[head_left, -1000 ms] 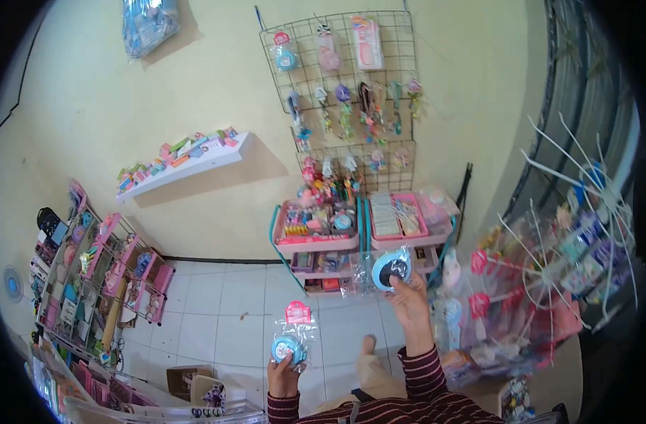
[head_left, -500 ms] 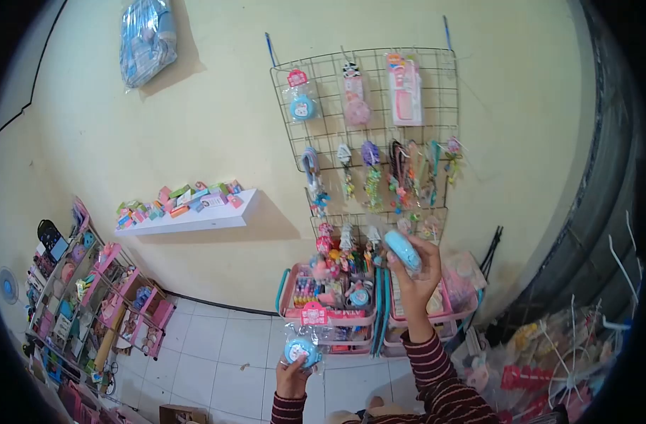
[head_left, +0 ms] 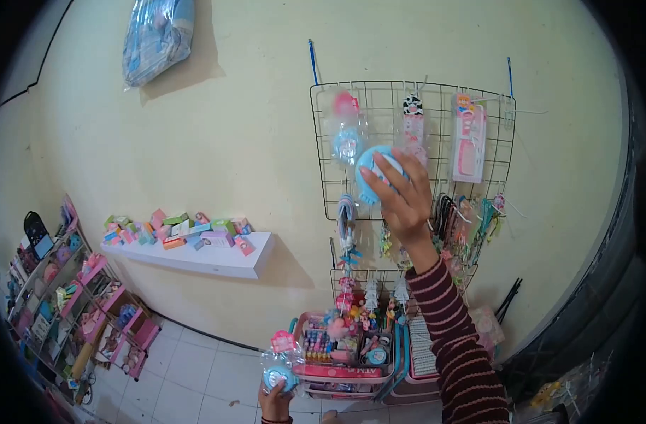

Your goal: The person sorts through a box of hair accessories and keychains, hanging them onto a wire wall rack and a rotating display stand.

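Observation:
My right hand (head_left: 402,201) is raised in front of the black wire grid (head_left: 379,215), its fingers closed on a round light-blue item (head_left: 369,169). Just left of that item, a similar packaged blue item (head_left: 348,145) with a pink top hangs on the grid. Low in the view, my left hand (head_left: 275,404) grips a clear packet with a pink header (head_left: 283,342) and a round blue item (head_left: 279,378) inside. A cow-print packet (head_left: 413,116) and a pink boxed packet (head_left: 468,145) hang farther right on the grid.
A white wall shelf (head_left: 231,263) carries small coloured boxes. Below the grid stand pink baskets (head_left: 344,381) of small goods. Crowded display shelves (head_left: 90,311) stand at the lower left. A plastic-wrapped blue item (head_left: 158,42) hangs at the upper left.
My right hand has moved up to the grid's upper part with its blue item. My left hand sits lower and more to the left, still with its packet. The camera view has shifted.

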